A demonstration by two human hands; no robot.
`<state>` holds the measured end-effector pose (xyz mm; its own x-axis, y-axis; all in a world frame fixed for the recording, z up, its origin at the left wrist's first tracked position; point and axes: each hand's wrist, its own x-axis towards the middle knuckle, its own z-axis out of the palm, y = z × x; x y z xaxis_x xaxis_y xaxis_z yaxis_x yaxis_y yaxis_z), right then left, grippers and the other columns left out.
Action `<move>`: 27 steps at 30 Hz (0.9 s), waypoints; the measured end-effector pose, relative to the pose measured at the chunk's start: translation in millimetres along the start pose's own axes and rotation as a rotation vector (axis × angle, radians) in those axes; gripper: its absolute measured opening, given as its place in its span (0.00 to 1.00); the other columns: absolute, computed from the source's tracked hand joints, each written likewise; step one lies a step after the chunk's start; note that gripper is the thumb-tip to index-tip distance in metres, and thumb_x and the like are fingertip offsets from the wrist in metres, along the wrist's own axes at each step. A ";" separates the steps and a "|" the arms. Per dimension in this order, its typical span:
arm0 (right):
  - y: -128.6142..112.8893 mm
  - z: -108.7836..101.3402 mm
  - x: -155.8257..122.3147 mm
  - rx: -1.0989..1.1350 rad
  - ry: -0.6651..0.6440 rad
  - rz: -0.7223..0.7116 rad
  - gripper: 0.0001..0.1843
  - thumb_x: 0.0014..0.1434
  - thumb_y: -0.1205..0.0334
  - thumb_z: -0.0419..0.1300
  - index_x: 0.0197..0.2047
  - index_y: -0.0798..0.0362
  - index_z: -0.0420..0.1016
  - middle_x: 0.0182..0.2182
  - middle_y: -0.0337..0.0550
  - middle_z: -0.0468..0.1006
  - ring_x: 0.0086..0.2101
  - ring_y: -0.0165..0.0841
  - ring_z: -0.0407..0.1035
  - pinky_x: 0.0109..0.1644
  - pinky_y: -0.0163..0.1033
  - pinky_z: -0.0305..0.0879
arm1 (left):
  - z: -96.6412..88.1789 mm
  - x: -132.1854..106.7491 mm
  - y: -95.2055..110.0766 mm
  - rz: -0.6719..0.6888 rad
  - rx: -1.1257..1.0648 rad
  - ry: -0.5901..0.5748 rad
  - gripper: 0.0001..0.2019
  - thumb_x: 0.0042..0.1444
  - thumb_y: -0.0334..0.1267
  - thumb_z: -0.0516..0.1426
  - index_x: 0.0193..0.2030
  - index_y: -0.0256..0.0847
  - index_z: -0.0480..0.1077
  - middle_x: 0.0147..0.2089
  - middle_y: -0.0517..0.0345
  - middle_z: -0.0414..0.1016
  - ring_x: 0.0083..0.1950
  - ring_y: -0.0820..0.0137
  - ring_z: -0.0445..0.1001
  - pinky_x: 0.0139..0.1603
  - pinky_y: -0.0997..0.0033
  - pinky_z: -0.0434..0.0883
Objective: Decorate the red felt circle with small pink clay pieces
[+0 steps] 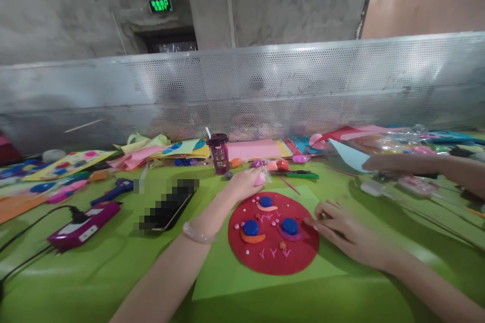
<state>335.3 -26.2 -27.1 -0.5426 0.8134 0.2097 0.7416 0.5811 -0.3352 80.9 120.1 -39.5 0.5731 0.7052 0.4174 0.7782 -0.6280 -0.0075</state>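
Observation:
My left hand point(245, 184) reaches past the far edge of the red paper circle point(273, 257), its fingers closed on a pink lump of modelling clay point(260, 178) in clear wrap. The circle lies on a green paper sheet point(212, 277). Stuck on it are several blue discs, such as one blue disc point(290, 225), with an orange clay strip point(253, 238), a purple strip, small pink sprigs and dots. My right hand point(341, 229) is at the circle's right edge with fingers apart and partly bent, one fingertip touching the red paper.
A dark cup with a straw point(220, 154) stands behind my left hand. At left are a black phone-like object point(170, 207), a purple power strip point(84, 226) and a blue glue gun point(113, 191). Another person's hand point(382, 162) is at right by a light blue paper point(346, 154).

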 end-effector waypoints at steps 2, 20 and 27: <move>2.5 0.9 -0.1 0.025 0.011 0.025 0.26 0.66 0.51 0.40 0.33 0.53 0.75 0.37 0.49 0.66 0.40 0.38 0.61 0.48 0.47 0.59 | 0.5 0.1 -0.2 0.000 0.002 -0.003 0.26 0.56 0.44 0.54 0.60 0.39 0.59 0.53 0.48 0.72 0.50 0.57 0.73 0.49 0.63 0.71; 6.3 -0.3 -2.1 -0.001 0.078 -0.023 0.22 0.66 0.56 0.41 0.28 0.53 0.71 0.36 0.48 0.66 0.38 0.36 0.62 0.46 0.47 0.58 | 2.0 -0.1 -1.9 0.021 -0.002 -0.007 0.27 0.56 0.44 0.55 0.61 0.39 0.57 0.53 0.48 0.72 0.50 0.59 0.73 0.49 0.64 0.70; 6.8 2.2 -2.5 -0.049 0.084 -0.067 0.22 0.65 0.59 0.43 0.26 0.53 0.71 0.34 0.48 0.67 0.36 0.36 0.63 0.43 0.45 0.61 | 1.4 0.0 -1.6 0.021 -0.014 -0.009 0.26 0.56 0.44 0.54 0.61 0.39 0.57 0.53 0.48 0.72 0.51 0.59 0.73 0.50 0.63 0.70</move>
<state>340.9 -24.3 -31.9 -0.5577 0.7710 0.3074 0.7243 0.6329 -0.2734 80.0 121.5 -40.7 0.5918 0.6946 0.4090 0.7623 -0.6473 -0.0036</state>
